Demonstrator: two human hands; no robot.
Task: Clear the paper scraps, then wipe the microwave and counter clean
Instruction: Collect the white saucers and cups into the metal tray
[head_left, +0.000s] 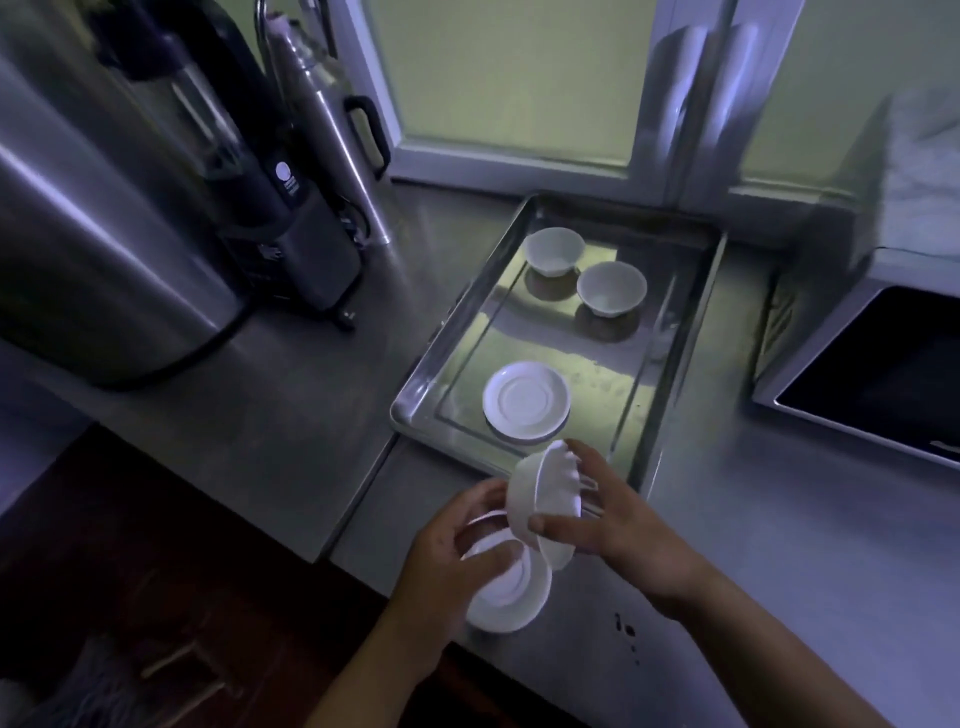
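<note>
- Risk first: I've got crockery in both hands above the front edge of the bench (779, 519), so a slip here sends china onto the steel or down to the floor.
- My right hand (618, 525) holds a small bowl (540, 493) tipped on its side, thumb on the near rim and fingers behind it. It's a light pinch on a smooth rim, and I judge that the likeliest thing to slide.
- My left hand (457, 551) curls round a saucer (511, 592), thumb across its upper face. It looks like more than one piece stacked there, though I can't tell how many. The tilted stack could shear apart.
- The bowl touches or nearly touches the saucer, so a clumsy move could chip them.
- The tray (675, 332) sits just ahead with another saucer (525, 400) near its front edge. Set down carelessly, my pieces could knock it.
- Both forearms reach in from below, wrists just off the bench edge and hands close together.
- The microwave (831, 332) sits at the right, not yet wiped. I see no paper scraps and no cloth, only dark specks (626, 631) on the bench.
- The light is dim, which makes judging edges harder.
</note>
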